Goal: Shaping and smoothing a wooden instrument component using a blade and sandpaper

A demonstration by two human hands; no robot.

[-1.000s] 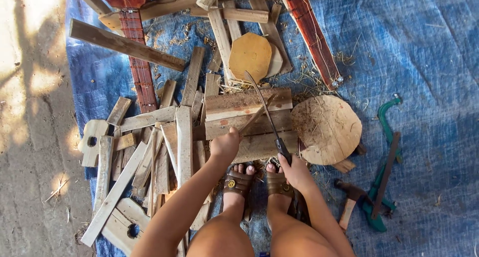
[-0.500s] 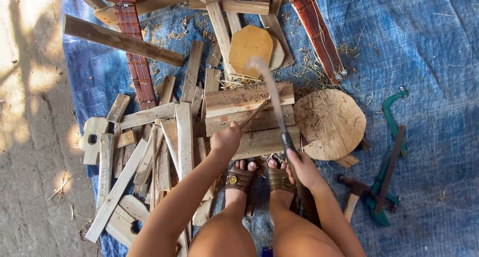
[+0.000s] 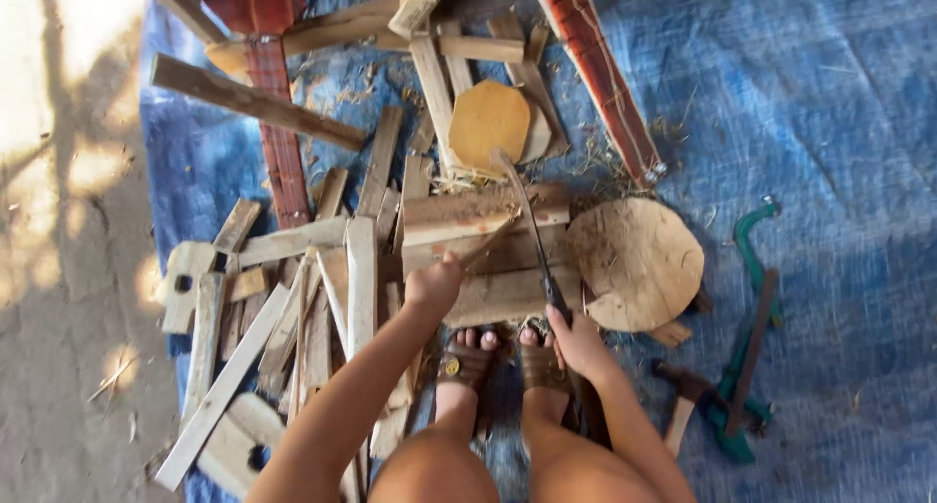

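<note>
Spreading under everything, a blue tarpaulin (image 3: 839,122) covers the ground, and beyond its left edge lies bare sandy earth (image 3: 59,269); the sheet seems there to keep chips and offcuts together. On it, a loose heap of weathered wooden slats and offcuts (image 3: 293,298) lies at the person's left, within arm's reach, some pieces with round holes. Farther up, long planks and two reddish boards (image 3: 595,74) lie crosswise. A round wooden slab (image 3: 634,264) rests flat to the right, beside an orange, many-sided board (image 3: 488,122) higher up.

Directly in front of the sandalled feet (image 3: 498,362), thick timber blocks (image 3: 483,244) lie stacked side by side, apparently serving as a chopping base, raised off the tarpaulin. A thin wooden stick (image 3: 491,241) stands slanted on these blocks. The left hand (image 3: 432,285) is closed around its lower end, keeping it propped at an angle and well below the blade's path.

The right hand (image 3: 576,342) is clamped on the dark handle of a long-bladed knife (image 3: 527,220). The blade points away from the body, and its blurred tip lies above the far edge of the blocks, close to the stick's upper end; whether metal touches wood I cannot tell.

At the far right, a green-framed saw (image 3: 747,366) and a hammer (image 3: 683,396) lie on the tarpaulin, just beside the right forearm.
</note>
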